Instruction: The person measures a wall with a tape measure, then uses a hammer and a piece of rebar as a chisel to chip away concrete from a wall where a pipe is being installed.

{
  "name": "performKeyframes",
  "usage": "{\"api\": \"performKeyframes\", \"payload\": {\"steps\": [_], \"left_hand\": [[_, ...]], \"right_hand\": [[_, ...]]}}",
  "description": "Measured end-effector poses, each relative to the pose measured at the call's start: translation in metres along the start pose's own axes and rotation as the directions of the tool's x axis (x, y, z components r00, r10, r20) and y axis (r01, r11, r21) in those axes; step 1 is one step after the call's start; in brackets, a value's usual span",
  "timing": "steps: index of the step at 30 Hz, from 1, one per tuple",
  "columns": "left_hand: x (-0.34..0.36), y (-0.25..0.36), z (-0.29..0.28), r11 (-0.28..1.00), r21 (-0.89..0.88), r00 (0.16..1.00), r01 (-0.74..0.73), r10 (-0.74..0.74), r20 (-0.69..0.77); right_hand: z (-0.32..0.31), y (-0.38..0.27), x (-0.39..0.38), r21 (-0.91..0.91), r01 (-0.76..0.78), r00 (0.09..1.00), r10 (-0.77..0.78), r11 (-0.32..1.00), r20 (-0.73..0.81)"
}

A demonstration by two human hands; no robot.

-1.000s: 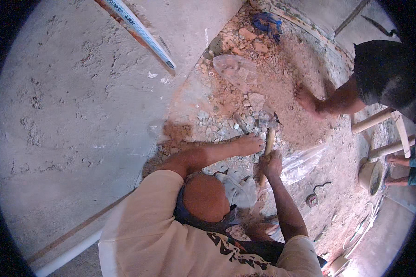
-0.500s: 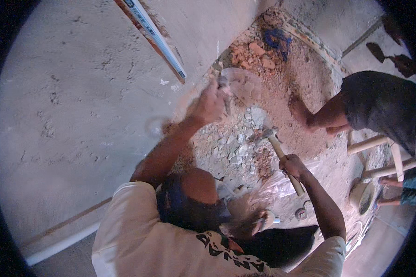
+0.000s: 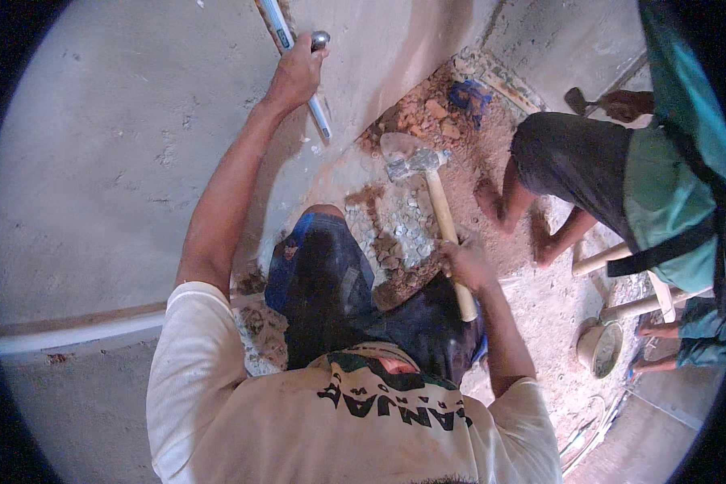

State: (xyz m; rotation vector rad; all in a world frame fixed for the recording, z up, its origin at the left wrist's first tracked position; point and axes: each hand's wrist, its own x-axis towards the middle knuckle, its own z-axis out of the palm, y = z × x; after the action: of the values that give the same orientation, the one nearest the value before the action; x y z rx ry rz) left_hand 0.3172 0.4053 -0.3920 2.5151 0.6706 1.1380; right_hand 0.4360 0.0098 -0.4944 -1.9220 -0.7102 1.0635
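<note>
Two hands are well apart: the left hand (image 3: 297, 74) clasps a round-ended metal tool (image 3: 320, 39) before a pale blue strip (image 3: 322, 121) on the grey wall (image 3: 113, 177); the right hand (image 3: 466, 261) grips a wooden-handled sledgehammer (image 3: 440, 198) over rubble (image 3: 411, 242).

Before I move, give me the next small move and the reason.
Probably raise the hammer toward the metal tool: the left hand grips that tool up by the wall, its rounded end exposed, while the right hand holds the hammer with its head well apart from that end.
</note>
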Motion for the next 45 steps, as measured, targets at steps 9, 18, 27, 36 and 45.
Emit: {"api": "performKeyframes", "payload": {"steps": [9, 18, 27, 36, 45], "left_hand": [[0.007, 0.002, -0.002, 0.998, 0.055, 0.998, -0.012, 0.008, 0.068], [-0.009, 0.005, -0.003, 0.986, 0.020, 0.983, 0.167, -0.165, -0.081], [-0.019, 0.005, 0.004, 0.992, 0.006, 0.983, 0.129, -0.127, -0.135], [-0.026, 0.006, 0.007, 0.984, 0.153, 0.993, 0.087, -0.074, -0.089], [-0.025, 0.009, 0.015, 0.937, 0.282, 0.979, 0.205, -0.195, -0.065]], "right_hand": [[0.010, 0.007, -0.037, 0.272, 0.067, 0.998, -0.061, 0.960, -0.029], [-0.002, -0.021, -0.029, 0.176, 0.119, 0.992, -0.109, 0.977, -0.065], [-0.001, -0.009, 0.001, 0.219, 0.147, 0.987, -0.127, 0.965, -0.102], [-0.002, -0.043, 0.021, -0.264, 0.527, 0.761, -0.587, 0.808, -0.276], [-0.016, -0.152, 0.017, -0.142, 0.757, 0.571, -0.751, 0.638, -0.331]]}}
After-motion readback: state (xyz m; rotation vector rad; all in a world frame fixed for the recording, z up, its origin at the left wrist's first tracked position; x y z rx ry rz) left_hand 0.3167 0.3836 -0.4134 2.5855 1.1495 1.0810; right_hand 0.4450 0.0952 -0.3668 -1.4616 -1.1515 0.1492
